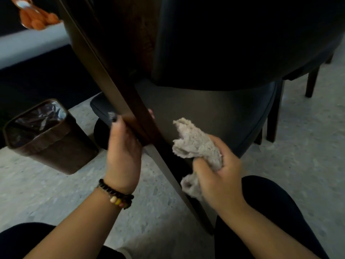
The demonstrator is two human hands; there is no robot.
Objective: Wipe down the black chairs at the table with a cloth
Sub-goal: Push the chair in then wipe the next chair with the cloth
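- The left hand (124, 146) wraps a long dark wooden leg (119, 94), thumb on the near side and fingertips curling round the far side; the grip looks meant to steady the leg while it gets wiped.
- The leg slants from the upper left of the view down to the speckled floor (56, 199) between the person's knees; whether it belongs to a chair or the bench cannot be told.
- The right hand (218, 174) is curled round a bunched grey cloth (196, 144), held just right of the leg, with loose folds sticking out above and below the fist. The cloth sits close to the leg, but contact cannot be confirmed.
- Just beyond the leg stands a black chair (224, 113): its dark seat lies behind the cloth and its rounded back fills the upper right.
- The person appears to crouch low, probably to reach the lower parts.
- A brown waste bin (48, 139) with a plastic liner stands left of the leg, apart from it, and could get in the way of a wide sweep on that side.
- An orange fluffy thing (37, 17) lies on a pale ledge far upper left of the leg.
- More dark chair legs (311, 81) stand right of the leg, beyond the seat.
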